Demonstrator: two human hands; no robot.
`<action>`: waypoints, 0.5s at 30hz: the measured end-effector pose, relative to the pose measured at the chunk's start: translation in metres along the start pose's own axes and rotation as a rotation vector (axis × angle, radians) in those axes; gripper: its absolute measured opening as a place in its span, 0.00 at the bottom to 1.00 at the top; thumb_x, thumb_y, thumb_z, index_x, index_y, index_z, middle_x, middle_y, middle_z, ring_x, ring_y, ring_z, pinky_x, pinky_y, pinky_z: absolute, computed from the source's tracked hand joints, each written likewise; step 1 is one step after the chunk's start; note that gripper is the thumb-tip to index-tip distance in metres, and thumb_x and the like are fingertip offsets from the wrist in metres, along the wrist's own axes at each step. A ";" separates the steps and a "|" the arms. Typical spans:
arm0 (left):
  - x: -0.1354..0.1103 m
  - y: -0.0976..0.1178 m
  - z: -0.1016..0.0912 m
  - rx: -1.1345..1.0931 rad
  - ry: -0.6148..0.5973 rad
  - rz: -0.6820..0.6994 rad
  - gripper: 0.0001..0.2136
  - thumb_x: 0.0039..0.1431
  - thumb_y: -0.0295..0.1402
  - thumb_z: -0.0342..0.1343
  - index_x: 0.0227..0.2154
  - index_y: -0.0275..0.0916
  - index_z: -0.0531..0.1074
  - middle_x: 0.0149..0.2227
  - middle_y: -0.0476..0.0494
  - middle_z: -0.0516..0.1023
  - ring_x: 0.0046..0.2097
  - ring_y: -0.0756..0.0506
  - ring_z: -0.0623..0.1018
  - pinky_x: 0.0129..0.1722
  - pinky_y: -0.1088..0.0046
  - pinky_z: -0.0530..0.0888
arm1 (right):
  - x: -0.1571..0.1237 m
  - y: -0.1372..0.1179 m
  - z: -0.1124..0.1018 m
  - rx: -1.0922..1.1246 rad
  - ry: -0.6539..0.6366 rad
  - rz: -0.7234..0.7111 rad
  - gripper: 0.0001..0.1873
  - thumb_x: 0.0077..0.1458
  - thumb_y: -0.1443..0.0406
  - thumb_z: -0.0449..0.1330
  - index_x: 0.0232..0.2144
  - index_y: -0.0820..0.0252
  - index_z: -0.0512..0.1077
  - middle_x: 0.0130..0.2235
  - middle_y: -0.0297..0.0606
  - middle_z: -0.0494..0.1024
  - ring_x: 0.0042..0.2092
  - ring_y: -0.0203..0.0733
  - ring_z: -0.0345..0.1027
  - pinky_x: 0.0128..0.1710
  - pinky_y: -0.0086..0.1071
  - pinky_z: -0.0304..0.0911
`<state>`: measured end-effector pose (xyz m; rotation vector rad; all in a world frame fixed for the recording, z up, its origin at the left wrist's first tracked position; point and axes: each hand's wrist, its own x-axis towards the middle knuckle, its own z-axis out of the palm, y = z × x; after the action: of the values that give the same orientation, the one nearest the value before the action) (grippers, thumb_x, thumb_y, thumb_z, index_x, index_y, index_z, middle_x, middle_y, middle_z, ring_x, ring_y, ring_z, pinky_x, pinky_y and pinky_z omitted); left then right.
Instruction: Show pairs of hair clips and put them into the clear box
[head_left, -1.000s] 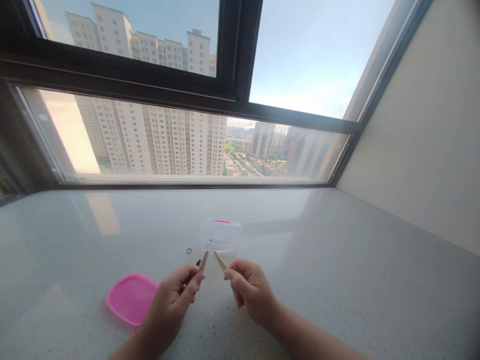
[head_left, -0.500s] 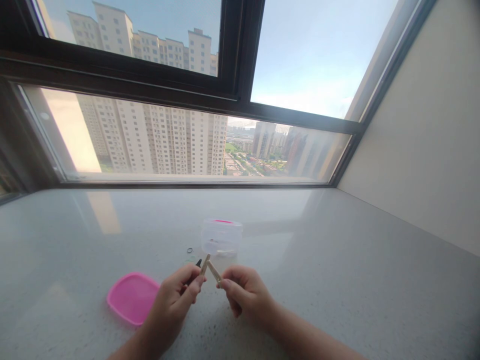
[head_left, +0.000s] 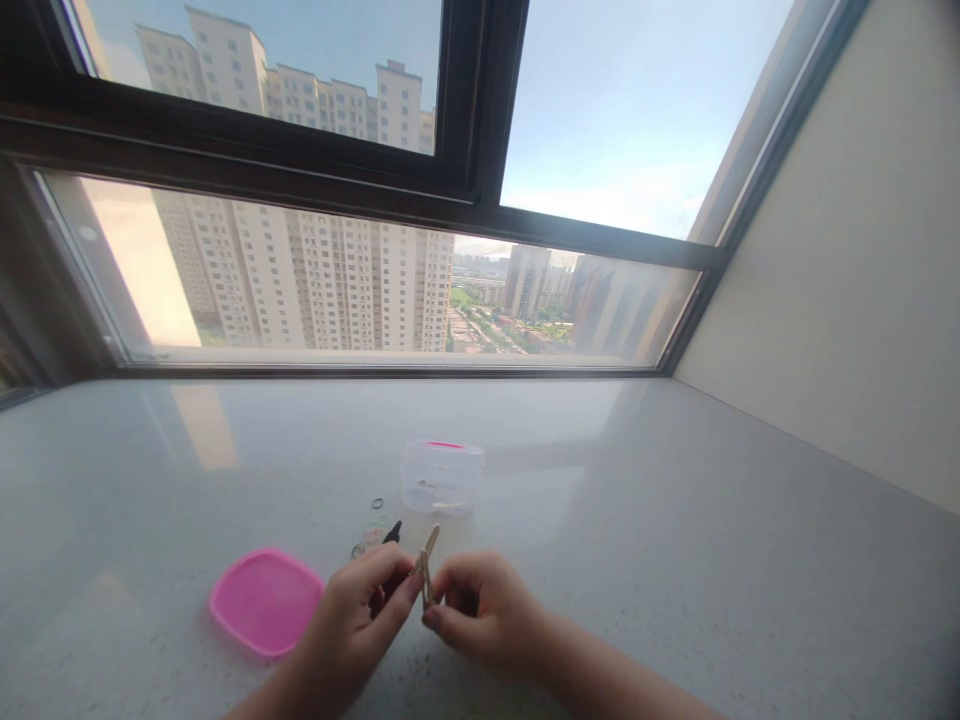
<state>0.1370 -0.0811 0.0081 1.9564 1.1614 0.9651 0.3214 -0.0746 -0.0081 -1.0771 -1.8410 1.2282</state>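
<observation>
gold-toned and slim, two tapered pieces that look like hair clips are held over the pale, speckled surface (head_left: 637, 560), one by each hand. the left-hand clip (head_left: 432, 541) is pinched between the thumb and fingers of the left hand (head_left: 364, 605); its long axis is slanted, with the free tip pointed away from the body and to the right. the right-hand clip (head_left: 427, 590) is gripped near its lower end by the thumb and forefinger of the right hand (head_left: 487, 612), and its long axis is pointed almost straight forward, with the tip leaned slightly left.

the key relation is found where the two axes are crossed: the tip of the right-hand clip is seen over the lower part of the left-hand clip, though whether real contact is made cannot be told. this crossing is placed forward of the right thumb and just beside the left fingertips, so the left hand is judged nearer.

beyond the clips, a clear plastic box (head_left: 457, 475) is set on the surface. just past the left knuckles a black pointed item (head_left: 393, 532) is seen, near a small dark ring (head_left: 377, 503). a pink lid (head_left: 266, 603) is partly hidden by the left hand.
</observation>
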 end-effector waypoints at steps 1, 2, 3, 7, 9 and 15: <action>0.000 0.000 0.000 0.008 0.001 0.009 0.14 0.62 0.40 0.49 0.25 0.39 0.71 0.23 0.50 0.68 0.28 0.47 0.69 0.30 0.73 0.65 | 0.000 0.000 0.000 -0.004 -0.006 -0.006 0.05 0.47 0.66 0.62 0.23 0.62 0.71 0.17 0.24 0.57 0.20 0.29 0.46 0.19 0.26 0.41; 0.000 0.000 0.001 0.015 0.006 0.015 0.14 0.62 0.40 0.49 0.24 0.40 0.71 0.23 0.50 0.68 0.28 0.47 0.69 0.30 0.74 0.66 | 0.000 -0.001 0.000 -0.004 -0.011 -0.015 0.05 0.47 0.67 0.61 0.22 0.61 0.70 0.17 0.24 0.56 0.21 0.29 0.46 0.19 0.26 0.41; 0.000 -0.001 0.001 0.018 0.010 0.021 0.14 0.62 0.40 0.49 0.24 0.40 0.71 0.23 0.50 0.68 0.28 0.47 0.69 0.30 0.74 0.66 | 0.000 -0.002 0.000 -0.001 -0.013 -0.025 0.06 0.48 0.67 0.60 0.21 0.61 0.69 0.17 0.24 0.56 0.21 0.29 0.46 0.19 0.26 0.41; -0.001 -0.002 0.001 0.015 0.030 0.029 0.13 0.62 0.39 0.50 0.25 0.40 0.72 0.23 0.51 0.68 0.27 0.48 0.69 0.28 0.75 0.65 | 0.000 -0.005 -0.002 0.028 0.009 -0.054 0.09 0.49 0.66 0.57 0.19 0.61 0.66 0.19 0.26 0.56 0.22 0.30 0.47 0.21 0.26 0.42; -0.001 -0.003 0.001 0.009 0.040 0.032 0.13 0.61 0.38 0.50 0.25 0.40 0.72 0.22 0.51 0.69 0.27 0.48 0.69 0.28 0.75 0.66 | 0.001 -0.006 -0.002 0.037 0.038 -0.047 0.09 0.50 0.66 0.57 0.20 0.61 0.66 0.19 0.26 0.56 0.22 0.30 0.47 0.21 0.26 0.43; -0.001 -0.003 0.000 0.007 0.044 0.014 0.12 0.60 0.38 0.51 0.24 0.39 0.71 0.22 0.51 0.68 0.27 0.48 0.69 0.29 0.74 0.66 | 0.003 -0.006 -0.003 0.055 0.125 -0.003 0.09 0.50 0.64 0.57 0.21 0.61 0.67 0.18 0.26 0.58 0.20 0.30 0.50 0.20 0.25 0.44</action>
<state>0.1356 -0.0809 0.0055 1.9600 1.1779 1.0177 0.3212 -0.0714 -0.0014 -1.0949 -1.7046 1.1764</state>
